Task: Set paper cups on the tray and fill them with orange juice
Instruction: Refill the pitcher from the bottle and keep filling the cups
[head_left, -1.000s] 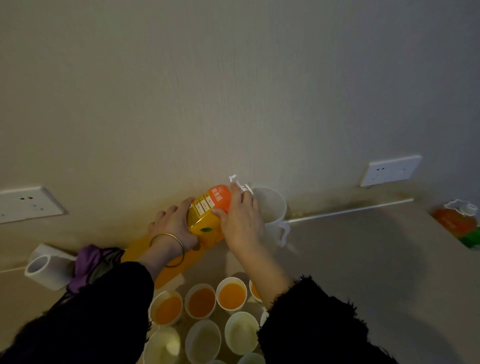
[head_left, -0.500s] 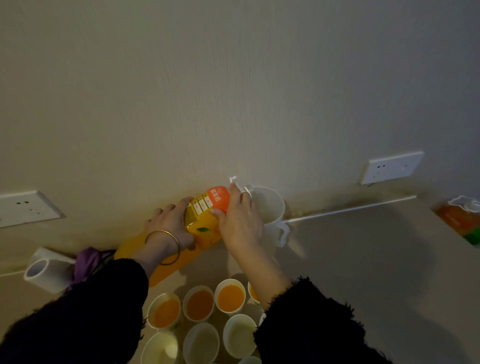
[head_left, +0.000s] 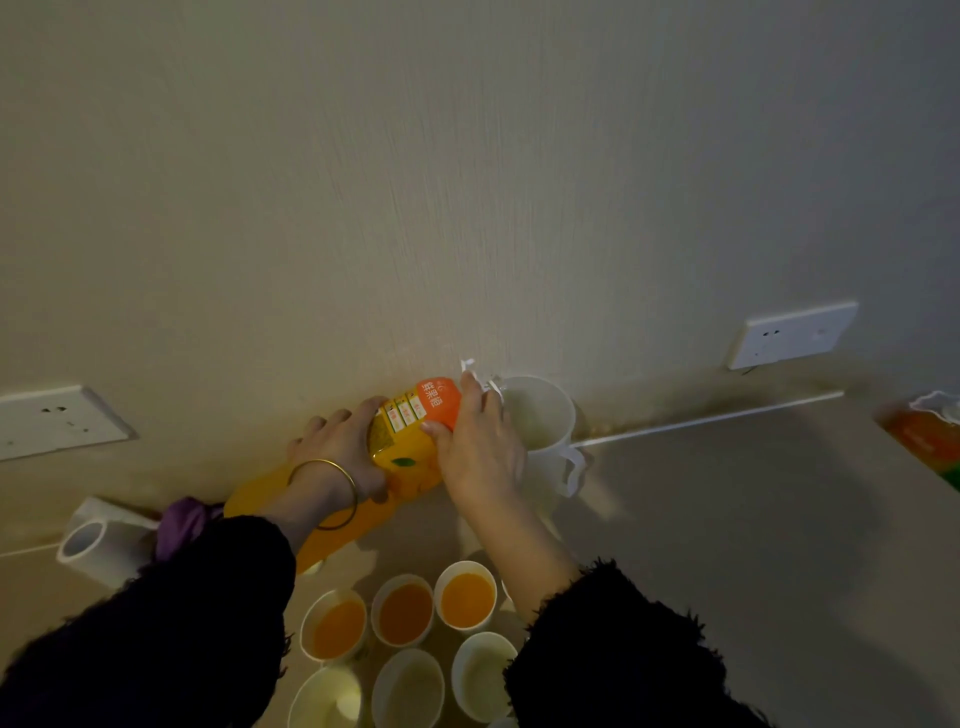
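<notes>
An orange juice carton (head_left: 410, 457) is tilted toward a white jug (head_left: 540, 415) by the wall. My left hand (head_left: 343, 447), with a gold bangle, grips the carton's body. My right hand (head_left: 480, 447) holds the carton's top end, its fingers at the white spout next to the jug's rim. Below my arms stand several paper cups: three hold orange juice (head_left: 405, 613), and the row nearer me is empty (head_left: 410, 686). My right sleeve hides part of another cup. The tray under the cups cannot be made out.
A roll of white tape (head_left: 88, 543) and a purple cloth (head_left: 182, 519) lie at the left by the wall. A second orange carton (head_left: 924, 436) is at the right edge. Two wall sockets (head_left: 789, 332) sit low on the wall.
Both hands stay on the carton by the jug. The view has shifted slightly, so the cups sit lower in the frame.
</notes>
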